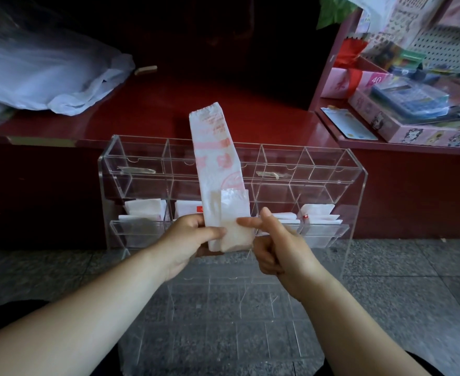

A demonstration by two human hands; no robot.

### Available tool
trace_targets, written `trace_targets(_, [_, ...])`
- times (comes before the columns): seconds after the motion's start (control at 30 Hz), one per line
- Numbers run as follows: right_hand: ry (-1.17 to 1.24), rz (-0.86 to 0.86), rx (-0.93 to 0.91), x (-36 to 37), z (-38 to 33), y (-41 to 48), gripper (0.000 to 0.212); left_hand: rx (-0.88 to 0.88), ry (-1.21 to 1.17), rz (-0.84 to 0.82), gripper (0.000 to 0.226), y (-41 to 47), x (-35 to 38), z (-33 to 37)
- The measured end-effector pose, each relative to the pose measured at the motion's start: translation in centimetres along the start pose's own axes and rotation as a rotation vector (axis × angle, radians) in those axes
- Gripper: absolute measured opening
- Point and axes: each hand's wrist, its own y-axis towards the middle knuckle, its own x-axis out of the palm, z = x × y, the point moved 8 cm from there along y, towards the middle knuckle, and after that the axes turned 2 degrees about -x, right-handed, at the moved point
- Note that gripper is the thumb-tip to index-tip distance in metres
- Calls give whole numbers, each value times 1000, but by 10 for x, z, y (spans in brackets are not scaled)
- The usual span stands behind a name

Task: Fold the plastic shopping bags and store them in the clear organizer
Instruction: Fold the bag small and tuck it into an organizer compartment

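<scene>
A white plastic bag with red print (215, 158), folded into a long narrow strip, stands upright in front of the clear organizer (356, 191). Its lower end is folded up into a small flap. My left hand (188, 240) grips the strip's bottom, thumb across the front. My right hand (275, 245) has its fingers curled, and its forefinger and thumb touch the flap's right edge. Folded white bags (144, 210) lie in the organizer's middle row of compartments, at left and at right (318, 213). The top row looks empty.
Loose white plastic bags (41, 74) are heaped on the dark red counter (147, 104) at the back left. Boxes and packaged goods (410, 104) crowd a shelf at the right. The organizer stands on a grey stone floor (413, 280) against the counter's front.
</scene>
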Motion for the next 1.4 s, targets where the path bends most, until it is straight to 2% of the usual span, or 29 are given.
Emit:
trace_targets(0.13, [-266,270,-182,-23,-9,3,7,16,88,-48,12,0,1,-1])
trace_targets(0.17, [-275,272,-185,-22,-7,4,6,13,124,-77,12,-2,3,-1])
trace_targets(0.27, [-223,123,-122,-9,3,9,16,-26,201,-177,15,-9,14,-4])
trace_targets(0.33, [-169,77,-97,-4,2,9,8,-46,238,-220,16,-12,18,-6])
trace_targets(0.47, [-126,130,-90,-8,3,11,7,-135,106,-325,7,-21,27,-12])
trace_targets(0.53, [-131,153,-87,-10,3,11,5,-149,108,-380,25,-25,35,-16])
trace_targets(0.73, [-132,189,-133,-12,0,10,9,-156,188,-220,27,-23,31,-25])
trace_targets(0.87, [-124,215,-106,-15,2,11,11,-190,269,-324,6,-28,38,-27])
trace_targets(1.0, [-102,219,-100,-19,1,12,12,-217,333,-394,10,-35,41,-30])
trace_targets(1.1, [-113,166,-94,-14,-1,10,15,-83,347,-264,6,-25,34,-16])
trace_targets(1.2, [-124,41,-107,1,-4,5,16,13,159,-119,10,-15,20,2])
trace_targets(1.27, [-164,-14,-117,8,-3,2,16,34,128,-85,13,-11,14,7])
trace_targets(1.33, [-220,11,-151,8,-2,2,16,43,152,-80,13,-10,12,7])
trace_targets(1.4, [-302,150,-304,-4,-8,1,17,44,149,-81,11,-11,11,7])
